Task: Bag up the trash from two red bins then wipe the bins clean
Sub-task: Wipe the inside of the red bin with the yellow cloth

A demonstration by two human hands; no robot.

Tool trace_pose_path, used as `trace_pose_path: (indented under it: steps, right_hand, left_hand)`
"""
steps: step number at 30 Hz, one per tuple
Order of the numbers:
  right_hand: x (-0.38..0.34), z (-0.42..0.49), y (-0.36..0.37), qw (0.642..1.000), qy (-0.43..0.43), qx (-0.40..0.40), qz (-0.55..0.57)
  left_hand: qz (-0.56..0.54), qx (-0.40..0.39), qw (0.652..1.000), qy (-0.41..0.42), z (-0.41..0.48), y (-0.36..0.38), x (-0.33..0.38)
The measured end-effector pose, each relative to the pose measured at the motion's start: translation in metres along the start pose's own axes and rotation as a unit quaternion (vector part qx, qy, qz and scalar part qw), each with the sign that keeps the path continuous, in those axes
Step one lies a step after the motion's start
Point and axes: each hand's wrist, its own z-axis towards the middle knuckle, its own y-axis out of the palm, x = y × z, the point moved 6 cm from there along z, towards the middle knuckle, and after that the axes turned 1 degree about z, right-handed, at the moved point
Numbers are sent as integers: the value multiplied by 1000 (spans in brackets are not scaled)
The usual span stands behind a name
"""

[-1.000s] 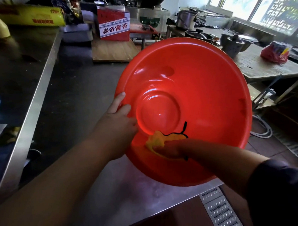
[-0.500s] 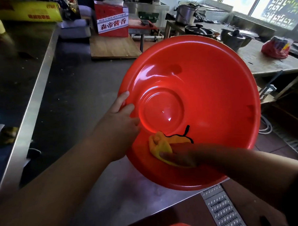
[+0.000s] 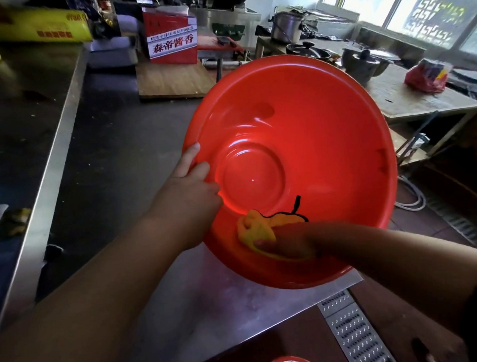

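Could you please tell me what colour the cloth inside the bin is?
The cloth is yellow with black edging, clearest in the head view.

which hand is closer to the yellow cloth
Right. The right hand is on the cloth, pressing it against the bin's inner wall. The left hand grips the bin's rim up and left of the cloth, apart from it.

The bin [image 3: 325, 138] is bright red. The cloth [image 3: 257, 230] is yellow with a thin black edge. The box [image 3: 171, 38] is red with a white label and black letters. The bag [image 3: 425, 75] is red.
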Motion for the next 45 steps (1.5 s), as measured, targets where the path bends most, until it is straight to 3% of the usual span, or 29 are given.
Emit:
trace_pose_path:
  steps: [1,4,6,8,11,18,24,26,30,31,33,38,42,45]
  right_hand:
    - [-5,-13,-4,996,20,-18,83]
    - [-8,-52,-9,984,63,-55,159]
    - [-8,-71,-9,990,62,-34,124]
    - [-5,-86,-6,997,81,-16,12]
    - [-4,-91,-4,992,100,42,-67]
    - [-36,-70,-12,978,68,193,49]
    - [-51,-56,-30,967,69,227,90]
    - [-50,-58,-38,959,82,243,118]
    - [-54,-64,-40,956,61,209,196]
    - [-54,-66,-38,950,50,191,240]
    - [-52,-72,-33,945,43,143,291]
    - [-36,-67,-19,972,81,-3,222]
    - [-11,-27,-12,965,103,2,241]
    - [10,18,14,975,140,-21,171]
  left_hand:
    - [20,-15,1000,-7,1,-2,-2]
    - [29,-3,1000,-3,1,-2,-3]
    - [19,-13,1000,0,3,-4,-3]
    - [14,-23,1000,0,3,0,-5]
    - [39,-88,995,-10,2,-3,-7]
    - [84,-194,976,-56,8,-20,-33]
    - [39,-278,958,-64,0,-15,-14]
    - [13,-265,964,-29,-5,-6,8]
    - [5,-54,998,36,-9,-15,22]
    - [13,-40,998,41,-12,-13,20]
    - [21,-42,998,42,-20,-8,15]
    - [-12,-71,997,41,-12,-9,16]
    - [-28,-73,996,48,-11,-9,12]
    - [-43,-15,998,52,-12,-8,10]
